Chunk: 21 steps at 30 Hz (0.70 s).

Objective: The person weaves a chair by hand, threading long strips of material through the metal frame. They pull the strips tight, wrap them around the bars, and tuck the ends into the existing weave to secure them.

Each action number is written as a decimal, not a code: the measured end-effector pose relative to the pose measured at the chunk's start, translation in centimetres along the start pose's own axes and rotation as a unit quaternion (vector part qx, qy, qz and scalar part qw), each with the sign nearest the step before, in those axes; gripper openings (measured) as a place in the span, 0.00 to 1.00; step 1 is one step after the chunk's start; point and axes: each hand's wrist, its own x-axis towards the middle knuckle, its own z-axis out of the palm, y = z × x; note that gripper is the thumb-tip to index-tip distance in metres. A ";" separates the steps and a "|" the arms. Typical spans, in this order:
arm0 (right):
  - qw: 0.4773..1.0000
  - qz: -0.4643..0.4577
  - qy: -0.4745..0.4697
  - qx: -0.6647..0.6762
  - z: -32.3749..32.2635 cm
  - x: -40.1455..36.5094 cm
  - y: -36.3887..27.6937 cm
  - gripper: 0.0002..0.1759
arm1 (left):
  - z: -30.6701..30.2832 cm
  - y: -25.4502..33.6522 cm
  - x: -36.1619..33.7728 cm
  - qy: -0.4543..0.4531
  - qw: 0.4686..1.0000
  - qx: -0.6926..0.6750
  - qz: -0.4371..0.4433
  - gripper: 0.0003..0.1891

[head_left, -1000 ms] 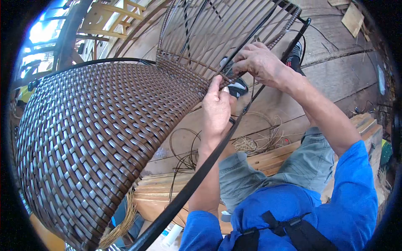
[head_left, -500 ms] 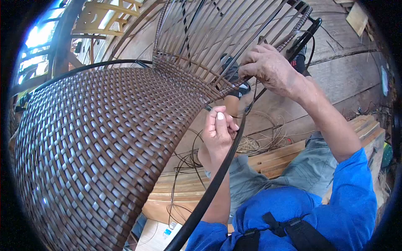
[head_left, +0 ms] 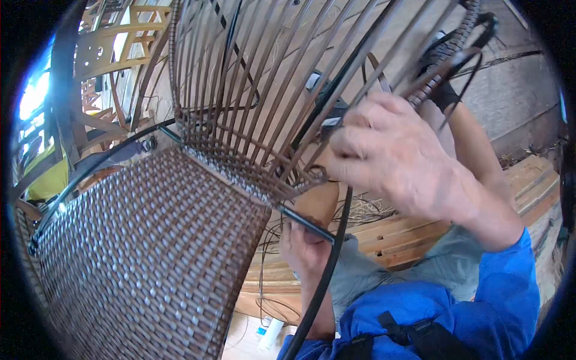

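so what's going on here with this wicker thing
A person is working on a wicker piece. The right hand, blurred, is at the edge of the open strands; its grip is unclear. The left hand is just below a black frame bar. The lower panel is closely woven; the strands are woven only near the join.

No legible text, labels, brands, numbers or signs
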 end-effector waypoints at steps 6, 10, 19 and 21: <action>0.993 0.006 -0.007 0.116 -0.1 0.7 0.5 0.16 | -0.9 1.8 0.3 -0.037 0.996 -0.062 -0.045 0.11; 0.991 0.003 -0.021 0.129 -0.4 0.8 1.0 0.16 | 1.0 1.9 1.6 -0.129 0.942 -0.258 -0.171 0.24; 0.997 0.001 -0.047 0.056 -0.7 0.9 0.5 0.15 | 6.6 2.9 1.7 -0.178 0.953 -0.222 -0.101 0.39; 0.998 0.007 -0.036 0.042 -0.9 1.0 0.0 0.15 | 5.5 2.5 1.9 -0.201 0.920 -0.302 -0.149 0.37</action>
